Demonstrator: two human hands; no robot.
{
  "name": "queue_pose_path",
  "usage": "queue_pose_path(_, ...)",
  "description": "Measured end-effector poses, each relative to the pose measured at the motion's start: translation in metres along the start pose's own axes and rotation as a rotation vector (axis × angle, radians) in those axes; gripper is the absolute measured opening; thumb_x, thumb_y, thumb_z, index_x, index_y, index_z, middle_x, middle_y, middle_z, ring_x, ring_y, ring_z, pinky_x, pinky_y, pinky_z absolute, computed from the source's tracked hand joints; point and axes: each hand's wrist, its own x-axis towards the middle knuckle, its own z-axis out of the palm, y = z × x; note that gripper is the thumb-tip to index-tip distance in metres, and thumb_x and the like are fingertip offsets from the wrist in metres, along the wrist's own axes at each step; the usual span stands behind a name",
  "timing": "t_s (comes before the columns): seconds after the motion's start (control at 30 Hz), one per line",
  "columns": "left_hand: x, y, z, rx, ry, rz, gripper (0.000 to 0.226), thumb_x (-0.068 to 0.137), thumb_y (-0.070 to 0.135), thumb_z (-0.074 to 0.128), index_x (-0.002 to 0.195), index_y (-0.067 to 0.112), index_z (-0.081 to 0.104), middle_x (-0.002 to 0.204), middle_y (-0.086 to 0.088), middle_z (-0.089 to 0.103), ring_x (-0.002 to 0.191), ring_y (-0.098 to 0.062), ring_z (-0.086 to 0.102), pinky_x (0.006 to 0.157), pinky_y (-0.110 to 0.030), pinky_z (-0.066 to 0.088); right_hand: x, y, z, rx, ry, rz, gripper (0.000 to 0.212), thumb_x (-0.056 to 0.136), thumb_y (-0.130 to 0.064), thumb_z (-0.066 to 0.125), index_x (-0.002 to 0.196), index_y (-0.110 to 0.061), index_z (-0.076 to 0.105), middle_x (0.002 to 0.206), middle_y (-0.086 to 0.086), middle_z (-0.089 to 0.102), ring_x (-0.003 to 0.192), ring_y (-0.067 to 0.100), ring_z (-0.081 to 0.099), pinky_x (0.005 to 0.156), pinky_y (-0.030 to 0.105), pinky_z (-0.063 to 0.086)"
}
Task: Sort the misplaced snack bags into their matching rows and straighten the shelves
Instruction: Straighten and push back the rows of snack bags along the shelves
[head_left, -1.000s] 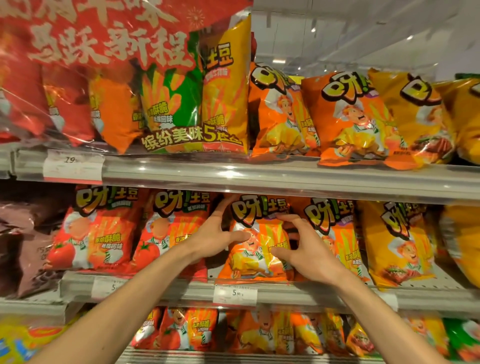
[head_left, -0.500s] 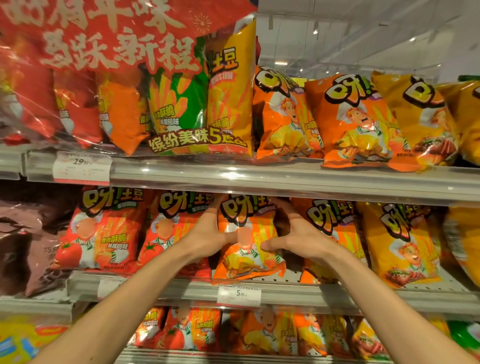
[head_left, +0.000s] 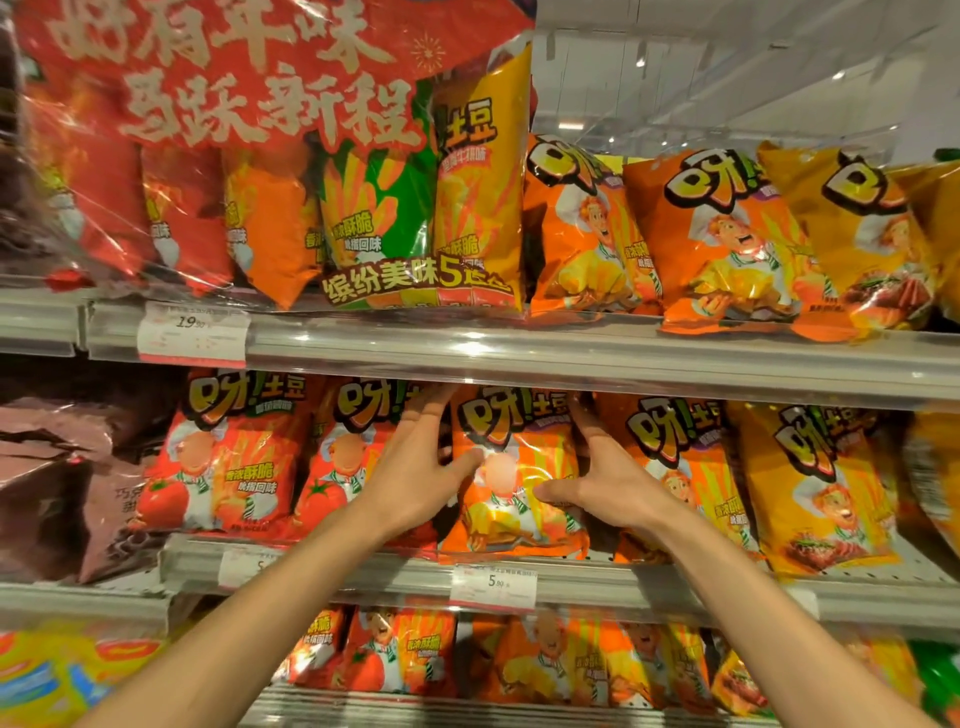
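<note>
An orange snack bag (head_left: 511, 478) stands upright at the front of the middle shelf (head_left: 597, 579), near the centre of the view, its bottom edge resting just above a white price tag (head_left: 492, 586) clipped to the shelf rail. Both hands grip it by the sides. The left hand (head_left: 415, 467), at the bag's 9 o'clock, has its thumb pressed across the front of the bag while the fingers (head_left: 428, 410) reach up and behind the left edge. The right hand (head_left: 605, 480), at 3 o'clock, mirrors it: thumb on the front face, fingers wrapped round the right edge, half closed on the bag.

At 9 o'clock of the held bag, two red tomato bags (head_left: 234, 457) stand side by side in the same row, the nearer one partly behind the left hand. At 3 o'clock an orange bag of the same design (head_left: 675, 467) stands just beside it, then a yellow bag (head_left: 810, 488) further right.

At 12 o'clock, the upper shelf (head_left: 571, 358) carries a large clear multipack (head_left: 291, 171) with a red printed header, and to its right orange and yellow bags (head_left: 727, 239) that lean forward. A price tag reading 19 (head_left: 193, 332) hangs below the multipack. At 6 o'clock, the lower row (head_left: 467, 660) holds more red and orange bags. Dark brown packs (head_left: 57, 483) sit at far 9 o'clock.
</note>
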Motion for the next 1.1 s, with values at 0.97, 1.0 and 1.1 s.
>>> queue_pose_path(0.97,-0.021,-0.074,-0.005,0.764,0.163,0.175,0.054,0.103,0.046,0.029,0.15,0.022,0.042,0.156,-0.011,0.039,0.143,-0.029,0.035,0.12,-0.052,0.019,0.001,-0.028,0.099,-0.833,0.348,-0.182,0.071,0.101,-0.061,0.016,0.149,-0.015,0.041,0.15,0.016,0.045,0.142,0.033,0.036,0.119,0.054,0.02)
queue_pose_path(1.0,-0.02,-0.075,-0.005,0.763,0.169,0.178,0.054,0.103,0.046,0.029,0.15,0.021,0.042,0.155,-0.012,0.04,0.143,-0.029,0.034,0.12,-0.052,0.019,0.001,-0.028,0.099,-0.825,0.346,-0.186,0.071,0.101,-0.062,0.015,0.149,-0.016,0.042,0.15,0.015,0.045,0.142,0.032,0.035,0.119,0.054,0.02)
queue_pose_path(1.1,-0.022,-0.074,-0.007,0.752,0.189,0.191,0.054,0.103,0.046,0.03,0.149,0.021,0.042,0.155,-0.011,0.04,0.144,-0.03,0.033,0.12,-0.053,0.017,-0.001,-0.027,0.096,-0.75,0.343,-0.212,0.068,0.102,-0.06,0.016,0.149,-0.018,0.038,0.149,0.012,0.045,0.142,0.029,0.034,0.121,0.052,0.015)
